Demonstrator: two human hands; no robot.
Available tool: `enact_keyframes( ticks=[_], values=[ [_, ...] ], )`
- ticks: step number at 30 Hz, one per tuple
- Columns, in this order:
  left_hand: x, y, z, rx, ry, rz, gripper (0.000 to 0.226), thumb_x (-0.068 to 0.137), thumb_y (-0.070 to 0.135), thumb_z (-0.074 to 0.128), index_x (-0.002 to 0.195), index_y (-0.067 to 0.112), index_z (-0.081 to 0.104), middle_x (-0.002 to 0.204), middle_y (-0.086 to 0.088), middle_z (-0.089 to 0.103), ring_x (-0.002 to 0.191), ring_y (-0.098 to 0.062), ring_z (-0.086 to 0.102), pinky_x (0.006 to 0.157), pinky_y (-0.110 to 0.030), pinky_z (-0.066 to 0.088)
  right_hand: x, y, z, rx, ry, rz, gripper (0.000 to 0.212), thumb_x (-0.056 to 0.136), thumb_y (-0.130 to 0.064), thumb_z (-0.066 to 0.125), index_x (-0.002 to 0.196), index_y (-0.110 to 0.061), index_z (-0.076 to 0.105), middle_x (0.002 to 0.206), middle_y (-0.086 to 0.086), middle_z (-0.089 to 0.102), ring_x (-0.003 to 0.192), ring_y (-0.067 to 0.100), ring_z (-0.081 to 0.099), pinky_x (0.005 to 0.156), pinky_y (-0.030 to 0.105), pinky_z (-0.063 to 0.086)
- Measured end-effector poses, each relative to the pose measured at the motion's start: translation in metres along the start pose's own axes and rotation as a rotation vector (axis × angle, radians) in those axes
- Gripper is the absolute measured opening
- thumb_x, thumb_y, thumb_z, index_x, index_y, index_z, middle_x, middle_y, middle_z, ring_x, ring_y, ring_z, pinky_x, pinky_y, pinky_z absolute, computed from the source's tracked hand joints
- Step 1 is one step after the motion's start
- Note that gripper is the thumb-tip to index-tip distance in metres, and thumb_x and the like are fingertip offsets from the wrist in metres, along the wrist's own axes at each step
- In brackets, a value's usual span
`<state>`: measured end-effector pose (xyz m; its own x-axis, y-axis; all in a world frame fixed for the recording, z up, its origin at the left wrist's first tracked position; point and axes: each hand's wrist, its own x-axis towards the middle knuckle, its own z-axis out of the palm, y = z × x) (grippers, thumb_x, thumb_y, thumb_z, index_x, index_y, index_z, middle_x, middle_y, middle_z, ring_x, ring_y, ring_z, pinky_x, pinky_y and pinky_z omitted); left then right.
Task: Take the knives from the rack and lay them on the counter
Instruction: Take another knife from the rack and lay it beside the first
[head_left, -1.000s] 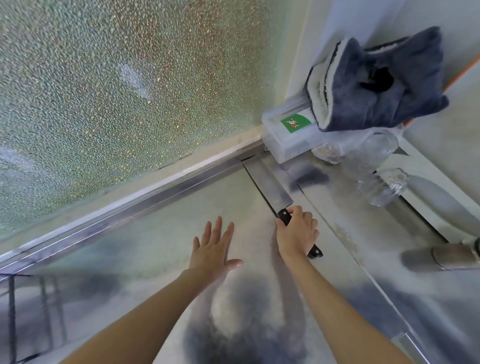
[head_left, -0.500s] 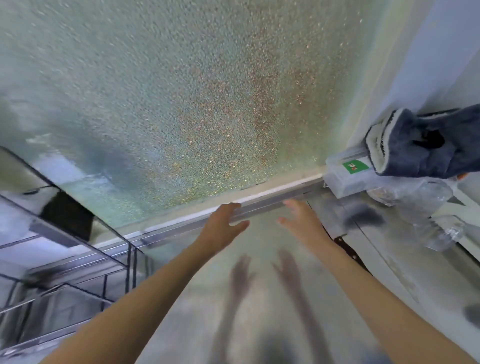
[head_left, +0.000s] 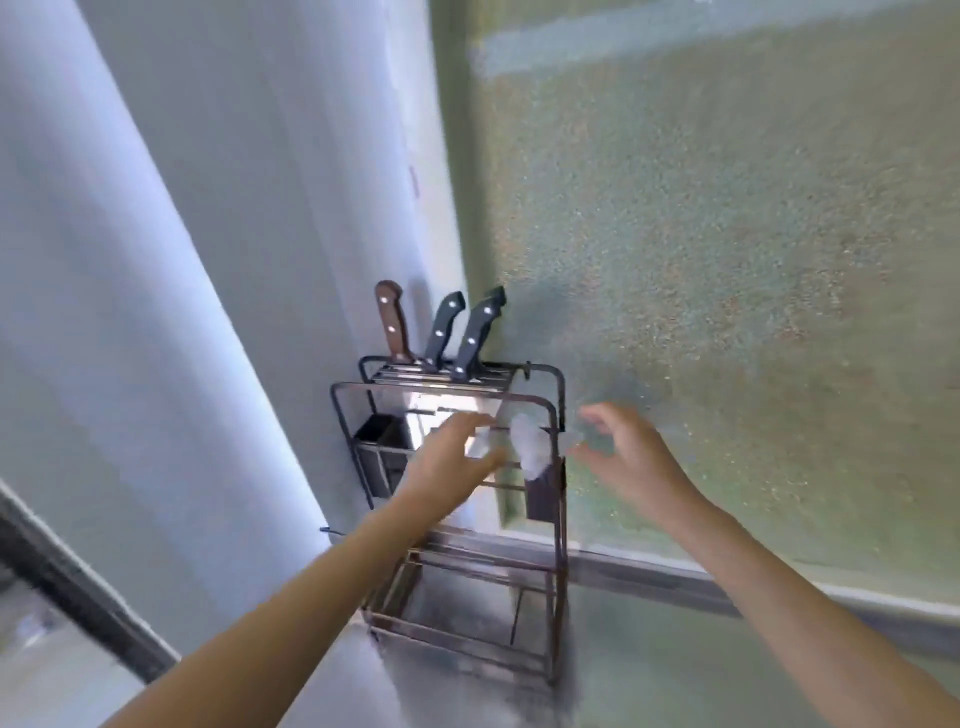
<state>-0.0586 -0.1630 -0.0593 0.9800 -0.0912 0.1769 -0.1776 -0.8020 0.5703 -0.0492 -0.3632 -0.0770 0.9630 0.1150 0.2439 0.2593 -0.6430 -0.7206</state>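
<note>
A dark wire rack (head_left: 558, 519) stands on the steel counter (head_left: 675, 665) in the corner between a white wall and frosted glass. Three knives stand handle-up in its top slots: a brown-handled knife (head_left: 392, 325), a black-handled knife (head_left: 444, 327) in the middle and a second black-handled knife (head_left: 475, 332) on the right. My left hand (head_left: 449, 462) is in front of the rack's upper frame, fingers apart, holding nothing. My right hand (head_left: 628, 457) is just right of the rack, fingers spread and empty. Both hands are below the handles and blurred.
Black holders hang on the rack, a square cup (head_left: 382, 439) at the left and a narrow one (head_left: 540, 493) at the right with something pale in it. The frosted glass pane (head_left: 727, 260) rises behind. A white wall (head_left: 208, 260) closes the left side.
My right hand let go of the black-handled knife on the counter. The view swung left from that knife to the rack, and both empty hands moved up in front of the rack.
</note>
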Motion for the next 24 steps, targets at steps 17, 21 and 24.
enact_keyframes(
  ticks=[17, 21, 24],
  values=[
    [0.058, -0.108, -0.054, 0.403, 0.004, 0.175, 0.067, 0.09, 0.042, 0.046, 0.146, 0.03, 0.01, 0.158, 0.005, 0.011, 0.147, -0.018, 0.004, 0.12, -0.046, 0.006, 0.109, -0.115, 0.069, 0.265, 0.297, 0.162, 0.027, 0.087, -0.026, 0.058, 0.086, 0.001, 0.057, 0.083, 0.022, 0.07, 0.035, 0.003, 0.057, 0.035, 0.014, 0.045],
    [0.057, -0.11, -0.054, 0.391, 0.001, 0.189, 0.068, 0.09, 0.039, 0.046, 0.146, 0.029, 0.01, 0.159, 0.005, 0.01, 0.147, -0.018, 0.003, 0.119, -0.046, 0.005, 0.11, -0.124, 0.066, 0.252, 0.347, 0.149, 0.022, 0.088, -0.022, 0.055, 0.075, -0.004, 0.054, 0.079, 0.026, 0.071, 0.028, -0.001, 0.052, 0.036, 0.012, 0.043],
    [0.057, -0.111, -0.055, 0.375, 0.0, 0.193, 0.068, 0.09, 0.037, 0.048, 0.146, 0.029, 0.009, 0.159, 0.004, 0.01, 0.147, -0.018, 0.002, 0.119, -0.046, 0.004, 0.113, -0.138, 0.054, 0.308, 0.404, 0.144, 0.023, 0.088, -0.023, 0.055, 0.078, -0.003, 0.059, 0.076, 0.021, 0.07, 0.034, 0.001, 0.057, 0.037, 0.011, 0.047]
  ],
)
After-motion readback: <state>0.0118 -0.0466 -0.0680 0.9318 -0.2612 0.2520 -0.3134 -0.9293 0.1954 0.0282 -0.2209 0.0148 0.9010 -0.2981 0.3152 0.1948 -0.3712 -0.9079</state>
